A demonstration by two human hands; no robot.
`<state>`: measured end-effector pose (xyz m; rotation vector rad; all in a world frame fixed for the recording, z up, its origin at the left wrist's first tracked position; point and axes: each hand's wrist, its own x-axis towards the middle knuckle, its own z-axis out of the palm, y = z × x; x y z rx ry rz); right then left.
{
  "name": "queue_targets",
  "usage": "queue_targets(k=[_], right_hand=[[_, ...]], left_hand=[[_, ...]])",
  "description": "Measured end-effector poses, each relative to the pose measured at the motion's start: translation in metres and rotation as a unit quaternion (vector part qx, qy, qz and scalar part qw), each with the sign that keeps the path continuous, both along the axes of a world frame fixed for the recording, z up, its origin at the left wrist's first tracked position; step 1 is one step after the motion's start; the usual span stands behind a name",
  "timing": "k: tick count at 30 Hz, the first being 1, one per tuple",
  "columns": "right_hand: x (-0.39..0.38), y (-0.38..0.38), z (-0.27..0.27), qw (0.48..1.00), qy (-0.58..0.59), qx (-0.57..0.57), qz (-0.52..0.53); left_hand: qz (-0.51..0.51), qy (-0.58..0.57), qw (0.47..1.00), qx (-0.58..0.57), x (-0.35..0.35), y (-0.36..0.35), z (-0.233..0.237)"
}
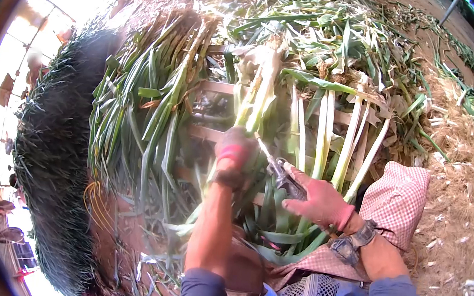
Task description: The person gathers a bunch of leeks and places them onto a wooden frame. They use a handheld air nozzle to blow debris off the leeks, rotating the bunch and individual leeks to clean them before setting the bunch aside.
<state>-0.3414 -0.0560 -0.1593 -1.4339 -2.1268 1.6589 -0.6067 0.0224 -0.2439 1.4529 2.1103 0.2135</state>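
Note:
My left hand [234, 148], in a reddish glove, is closed around the lower part of some leeks [260, 101]. Their root ends point away from me and look blurred, with pale loose skins about them. In my right hand [323, 202], also gloved, is an air blow gun [286, 176]. Its thin nozzle points toward the leeks beside my left hand. Several pale-stemmed leeks [325, 134] lie side by side across a wooden slatted rack [214, 87], just beyond my right hand.
Untrimmed leeks [144, 98] with long green leaves hang over the rack's left side. A tall dark green stack of leeks [59, 158] stands farther left. Stripped leaves [330, 33] heap up behind the rack. Fibrous root debris [452, 188] covers the ground at the right. Checked cloth [398, 194] covers my knee.

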Motion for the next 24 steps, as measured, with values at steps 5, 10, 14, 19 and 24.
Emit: queue_targets(k=[5,10,14,19,24], right_hand=[[-0.019,0.047,-0.017,0.994,-0.088,0.058,-0.042],[-0.041,0.137,-0.025,0.986,-0.115,0.071,-0.098],[-0.042,0.165,-0.052,0.978,-0.066,0.171,-0.102],[-0.016,0.095,-0.032,0.997,-0.059,0.052,-0.015],[0.03,0.03,-0.029,0.998,-0.034,0.053,0.024]], left_hand=[[0.002,0.002,1.0,0.007,-0.004,-0.004,0.005],[-0.025,0.016,1.0,0.01,-0.004,-0.001,0.01],[-0.009,0.031,0.999,0.01,-0.001,-0.001,0.025],[0.082,-0.173,0.975,0.114,-0.021,0.013,0.029],[0.137,-0.225,0.944,0.201,-0.02,0.028,0.089]])
